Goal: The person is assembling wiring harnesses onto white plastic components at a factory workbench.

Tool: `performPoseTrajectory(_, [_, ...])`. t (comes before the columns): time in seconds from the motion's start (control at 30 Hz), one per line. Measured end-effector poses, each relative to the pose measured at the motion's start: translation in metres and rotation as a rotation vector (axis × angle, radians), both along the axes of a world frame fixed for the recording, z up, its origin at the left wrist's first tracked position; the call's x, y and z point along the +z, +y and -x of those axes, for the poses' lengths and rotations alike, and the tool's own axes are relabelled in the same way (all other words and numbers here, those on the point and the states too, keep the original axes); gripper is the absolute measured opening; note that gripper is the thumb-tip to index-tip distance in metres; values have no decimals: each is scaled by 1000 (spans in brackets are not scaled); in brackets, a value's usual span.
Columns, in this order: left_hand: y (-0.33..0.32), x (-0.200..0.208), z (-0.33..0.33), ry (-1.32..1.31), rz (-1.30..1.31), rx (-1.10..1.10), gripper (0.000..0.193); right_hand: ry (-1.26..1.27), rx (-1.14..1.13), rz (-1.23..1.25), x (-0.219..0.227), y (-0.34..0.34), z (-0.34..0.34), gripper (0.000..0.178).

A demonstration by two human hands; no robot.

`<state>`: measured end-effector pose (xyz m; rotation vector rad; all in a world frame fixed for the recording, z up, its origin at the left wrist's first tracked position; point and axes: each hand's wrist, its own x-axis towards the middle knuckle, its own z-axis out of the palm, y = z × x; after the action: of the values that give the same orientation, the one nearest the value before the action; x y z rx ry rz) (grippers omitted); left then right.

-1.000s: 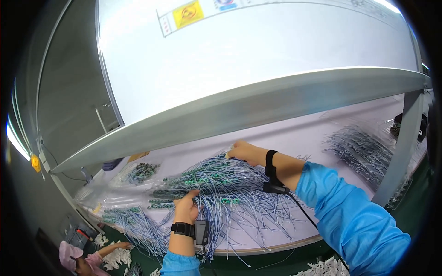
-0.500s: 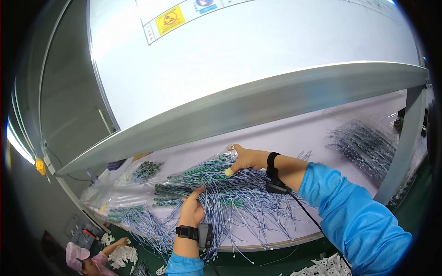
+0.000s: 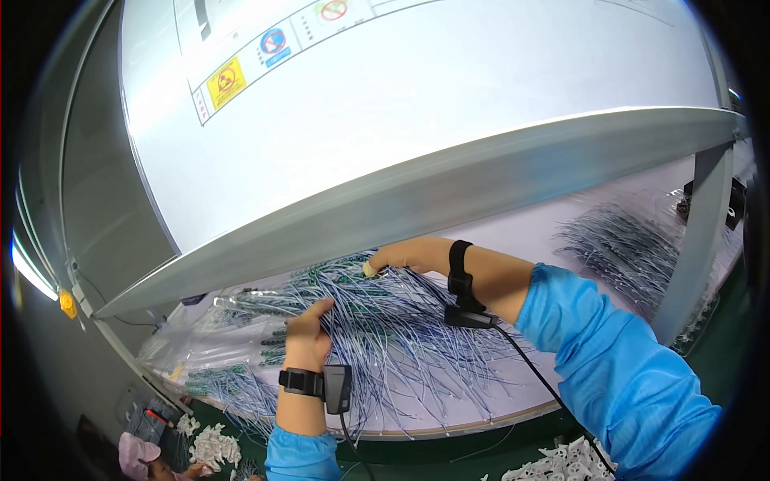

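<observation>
A large bundle of thin blue-and-white wires [image 3: 385, 329] with green connector ends spreads over the table, its loose ends fanning toward the front edge. My left hand [image 3: 307, 333] is closed at the bundle's left side, thumb up, its other fingers partly hidden. At the far side of the bundle my right hand [image 3: 407, 255] grips the wires near the green ends; a pale cover sits on its thumb, and the remaining fingers are out of sight. Clear plastic wrapping [image 3: 257, 303] lies by my left hand. Another bunch of wires [image 3: 233, 389] rests farther left.
A metal crossbar [image 3: 433, 192] spans the far side below a white board [image 3: 401, 88]. Bagged grey-blue wires [image 3: 618, 248] lie at the right beside a metal post [image 3: 699, 240]. White parts [image 3: 561, 465] are heaped below. Another person in a pink cap [image 3: 138, 455] is at lower left.
My right hand has moved left and farther away with the bundle's green ends. My left hand has shifted slightly left and away. The other person's arm has drawn back.
</observation>
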<state>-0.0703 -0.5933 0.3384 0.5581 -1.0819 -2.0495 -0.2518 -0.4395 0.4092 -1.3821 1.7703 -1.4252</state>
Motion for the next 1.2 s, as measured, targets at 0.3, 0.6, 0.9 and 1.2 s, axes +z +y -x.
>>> performPoseTrajectory(0.3, [29, 76, -5, -39, 146, -164, 15, -95, -123, -2, 52, 47, -3, 53])
performPoseTrajectory(0.6, [67, 104, -7, -19, 138, -265, 13, -144, -9, -32, 90, 76, -1, 21])
performPoseTrajectory(0.9, [150, 114, -11, -11, -8, -430, 12, 814, -36, 280, 77, 166, 8, 48])
performPoseTrajectory(1.2, [176, 130, -58, -124, 128, -458, 17, -384, -292, 242, 91, 210, -87, 10])
